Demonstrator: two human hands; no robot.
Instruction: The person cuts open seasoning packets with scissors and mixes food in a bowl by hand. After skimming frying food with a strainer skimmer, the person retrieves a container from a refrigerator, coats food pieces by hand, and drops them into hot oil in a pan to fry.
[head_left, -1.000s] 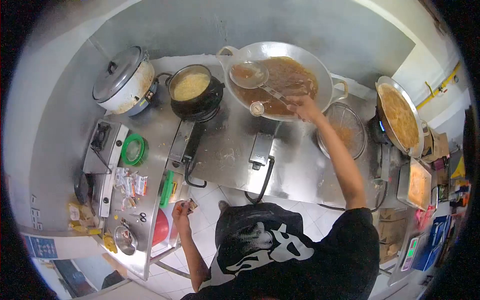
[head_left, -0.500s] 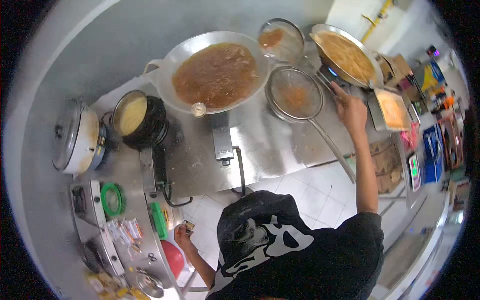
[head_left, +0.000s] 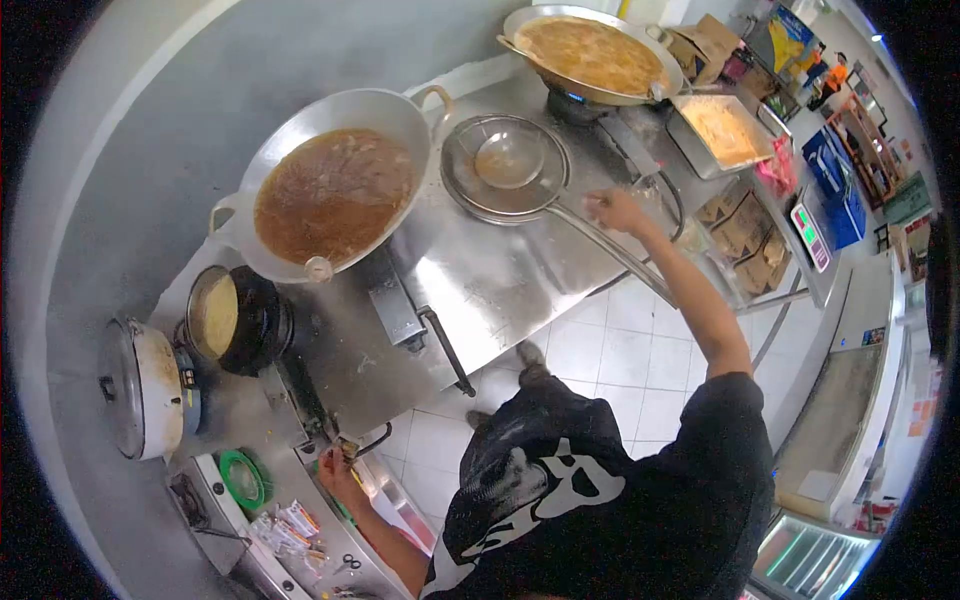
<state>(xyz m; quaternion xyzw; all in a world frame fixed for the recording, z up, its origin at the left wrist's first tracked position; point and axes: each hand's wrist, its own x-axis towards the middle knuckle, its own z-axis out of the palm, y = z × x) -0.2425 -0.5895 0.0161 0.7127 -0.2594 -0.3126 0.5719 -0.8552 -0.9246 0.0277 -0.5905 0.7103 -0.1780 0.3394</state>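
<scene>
My left hand is closed around a small dark and tan item, perhaps a little packet, by the counter's front edge near a black stove pipe. My right hand is slightly blurred, its fingers loosely apart with nothing visible in them. It hovers just beside the handle of a large mesh strainer. A smaller round piece, apparently a second strainer, lies on top of the large one. Left of them stands a wide wok of brown oil.
Another wok of bubbling oil sits on a burner at the back. A metal tray with orange crumbs stands right of it. At left are a black pot, a lidded pot and a green ring. A scale is at right.
My view has turned. My right hand has come from near the back wok to beside the strainer. The smaller strainer, apart before, now appears stacked on the large one. My left hand keeps its small item.
</scene>
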